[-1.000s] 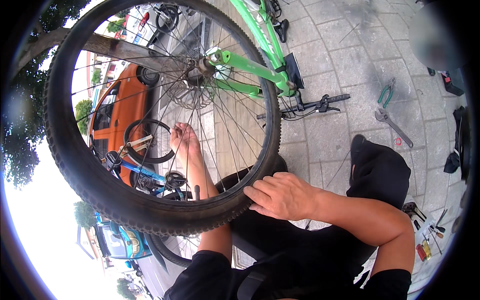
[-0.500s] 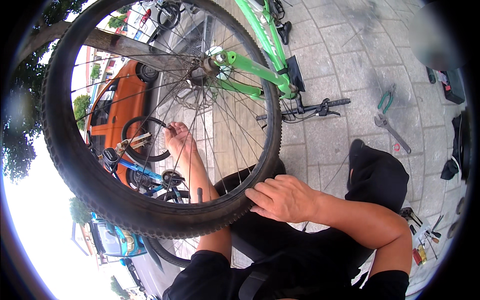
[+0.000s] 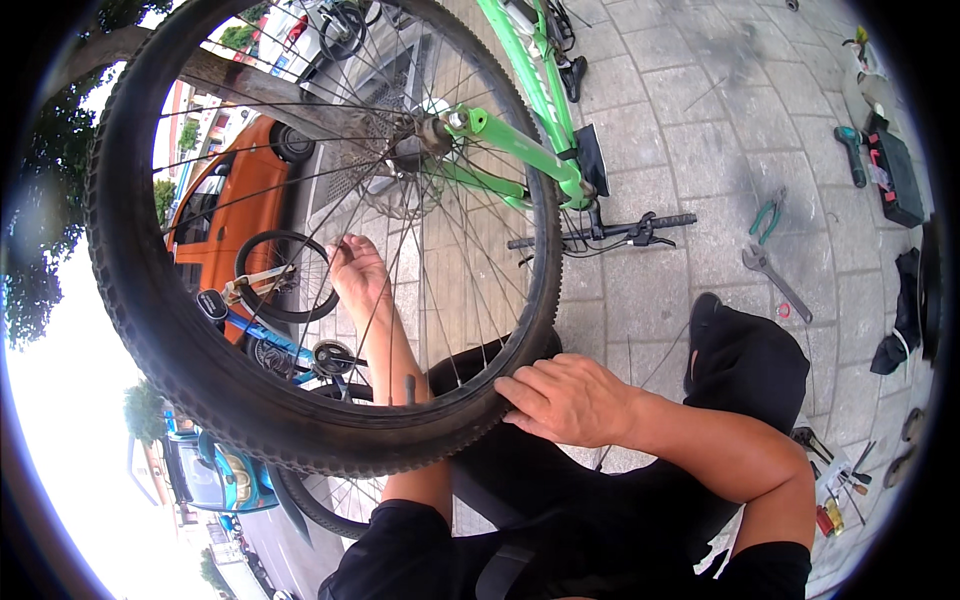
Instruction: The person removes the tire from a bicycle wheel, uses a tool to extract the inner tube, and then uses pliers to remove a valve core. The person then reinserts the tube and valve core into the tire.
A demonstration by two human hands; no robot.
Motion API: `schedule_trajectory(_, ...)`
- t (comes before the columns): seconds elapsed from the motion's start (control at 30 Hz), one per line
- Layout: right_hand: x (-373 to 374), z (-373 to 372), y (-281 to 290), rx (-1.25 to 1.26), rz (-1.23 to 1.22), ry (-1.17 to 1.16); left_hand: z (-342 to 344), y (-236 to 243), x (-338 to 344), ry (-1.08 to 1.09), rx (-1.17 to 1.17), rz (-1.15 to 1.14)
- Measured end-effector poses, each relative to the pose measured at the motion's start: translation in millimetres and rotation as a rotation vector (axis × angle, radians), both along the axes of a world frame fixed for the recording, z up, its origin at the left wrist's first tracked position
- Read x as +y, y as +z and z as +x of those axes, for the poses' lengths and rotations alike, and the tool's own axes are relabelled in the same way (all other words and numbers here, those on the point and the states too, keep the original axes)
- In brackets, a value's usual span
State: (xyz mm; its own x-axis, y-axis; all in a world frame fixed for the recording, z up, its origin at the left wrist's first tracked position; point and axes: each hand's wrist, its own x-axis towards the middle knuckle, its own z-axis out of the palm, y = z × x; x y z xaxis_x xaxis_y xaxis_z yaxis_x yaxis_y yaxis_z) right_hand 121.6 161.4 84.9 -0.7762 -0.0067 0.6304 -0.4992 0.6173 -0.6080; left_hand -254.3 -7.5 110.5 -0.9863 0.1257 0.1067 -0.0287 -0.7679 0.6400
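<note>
Sleeves (image 3: pixel 385 550), short and black, show at the bottom, close up. Past them, the right hand (image 3: pixel 572 400) is mostly closed, its fingers bent over the edge of a fat black tyre (image 3: pixel 300 436), holding it. The tyre sits on the wheel (image 3: pixel 432 135) of a green bike (image 3: pixel 522 152), up in front of the person. Behind the wheel is the left hand (image 3: pixel 358 272), partly curled; I cannot tell if it holds anything. Grey stone blocks (image 3: pixel 700 150) make the ground. A wrench (image 3: pixel 783 287) lies there, near green pliers (image 3: pixel 774 206). Farther off are a tree trunk (image 3: pixel 235 88) and an orange car (image 3: pixel 262 172).
</note>
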Motion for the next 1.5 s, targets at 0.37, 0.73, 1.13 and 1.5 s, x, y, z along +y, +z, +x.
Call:
schedule_trajectory(0.37, -3, -1, -1, -0.018, -0.019, 0.005, -10, 0, 14, -0.123, -0.069, -0.049)
schedule_trajectory(0.73, -1, -2, 2, -0.028, -0.011, 0.017, 4, 10, 38, -0.184, -0.111, -0.133)
schedule_trajectory(1.13, 30, -12, 18, -0.044, -0.096, 0.109, -8, 4, 45, -0.107, -0.023, 0.036)
schedule_trajectory(1.5, 82, -131, 63, -0.264, -0.66, -0.329, 13, 3, 65, -0.005, -0.039, 0.152)
